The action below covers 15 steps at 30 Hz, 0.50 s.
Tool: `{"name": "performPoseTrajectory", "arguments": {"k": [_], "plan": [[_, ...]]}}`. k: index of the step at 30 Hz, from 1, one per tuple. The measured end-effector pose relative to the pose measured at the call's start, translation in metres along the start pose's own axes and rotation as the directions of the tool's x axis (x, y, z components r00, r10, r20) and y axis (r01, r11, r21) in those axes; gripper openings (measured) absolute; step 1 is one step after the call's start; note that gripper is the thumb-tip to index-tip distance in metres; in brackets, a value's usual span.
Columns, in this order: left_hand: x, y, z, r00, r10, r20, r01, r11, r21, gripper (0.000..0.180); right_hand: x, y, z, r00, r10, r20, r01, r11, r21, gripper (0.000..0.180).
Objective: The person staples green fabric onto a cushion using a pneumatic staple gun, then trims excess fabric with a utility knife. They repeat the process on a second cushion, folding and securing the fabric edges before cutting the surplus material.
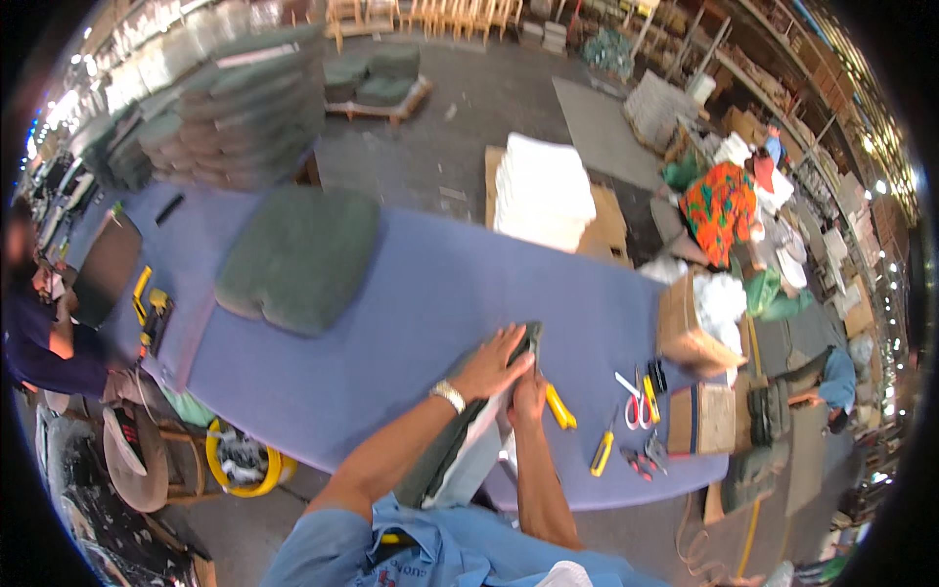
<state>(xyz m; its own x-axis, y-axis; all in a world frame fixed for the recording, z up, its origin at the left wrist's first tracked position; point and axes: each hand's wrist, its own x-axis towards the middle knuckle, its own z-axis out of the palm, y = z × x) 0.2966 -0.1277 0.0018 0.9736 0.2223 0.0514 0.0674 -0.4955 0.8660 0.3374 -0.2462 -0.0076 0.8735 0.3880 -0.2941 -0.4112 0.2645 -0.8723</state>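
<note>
My left hand [494, 360] lies flat with spread fingers on a dark green cushion cover [452, 445] that hangs over the near edge of the blue-covered table [411, 293]. My right hand [529, 393] grips the same cover's edge just beside it, and white foam shows under the fabric. A yellow-handled tool [559, 406] lies right next to my right hand; whether the hand holds it I cannot tell.
A finished green cushion [298, 256] lies on the table's far left. Red-and-white scissors [634, 399], a yellow utility knife [603, 452] and cardboard boxes [690, 323] sit at the right. White foam stack [543, 191] stands behind. Another person [39, 323] works at left, one in orange [719, 201] at right.
</note>
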Motion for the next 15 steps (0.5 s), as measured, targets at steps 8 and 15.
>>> {"name": "performPoseTrajectory", "arguments": {"k": [8, 15], "plan": [[-0.059, 0.119, -0.107, 0.747, 0.38, -0.546, -0.382, 0.917, 0.115, 0.084, -0.031, -0.106, 0.095, 0.906, -0.233, 0.354, 0.303, 0.94, -0.156, 0.042], [-0.157, 0.17, -0.195, 0.613, 0.646, -0.454, -0.174, 0.671, 0.721, 0.084, -0.058, -0.203, 0.133, 0.359, -0.111, 0.927, 0.786, 0.572, -0.236, 0.036]]}}
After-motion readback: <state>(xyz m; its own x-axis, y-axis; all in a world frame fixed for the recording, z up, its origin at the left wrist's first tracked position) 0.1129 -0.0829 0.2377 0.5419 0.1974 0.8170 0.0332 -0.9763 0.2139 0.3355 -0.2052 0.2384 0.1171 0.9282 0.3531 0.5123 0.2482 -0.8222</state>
